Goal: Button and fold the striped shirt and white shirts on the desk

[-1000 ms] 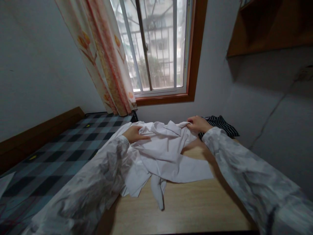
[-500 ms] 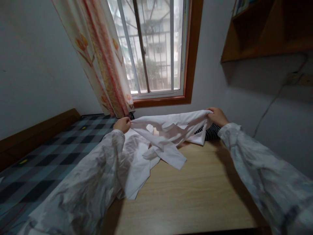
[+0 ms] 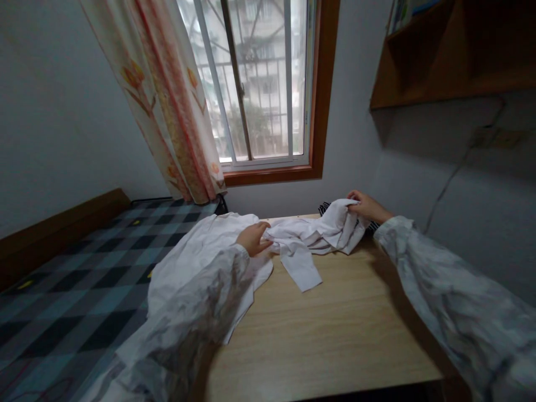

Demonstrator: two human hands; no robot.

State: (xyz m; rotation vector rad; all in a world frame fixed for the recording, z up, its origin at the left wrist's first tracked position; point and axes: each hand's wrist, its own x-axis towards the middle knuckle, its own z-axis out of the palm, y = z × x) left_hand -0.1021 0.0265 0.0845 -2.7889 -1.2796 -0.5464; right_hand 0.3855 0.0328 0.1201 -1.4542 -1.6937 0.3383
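A crumpled white shirt point(image 3: 295, 234) lies across the far part of the wooden table point(image 3: 326, 324), with one sleeve-like piece pointing toward me. Its left part spreads over the table's left edge toward the bed. My right hand point(image 3: 369, 207) pinches a raised, bunched fold at the shirt's right end. On the shirt's middle rests my left hand point(image 3: 253, 239), thumb and fingers apart around a bit of cloth but not closed on it. Behind the right end, a dark striped cloth point(image 3: 324, 208) is mostly covered.
A bed with a checked sheet point(image 3: 113, 251) stands along the table's left side. Ahead are a window point(image 3: 259, 100) and a flowered curtain point(image 3: 167, 111). A wooden shelf point(image 3: 435, 61) hangs at the upper right, with a cable point(image 3: 448, 187) on the wall below.
My left hand has let go of the shirt's left corner and moved right to its middle. The stretched upper edge has dropped onto the table. My right hand still holds its end, slightly lower.
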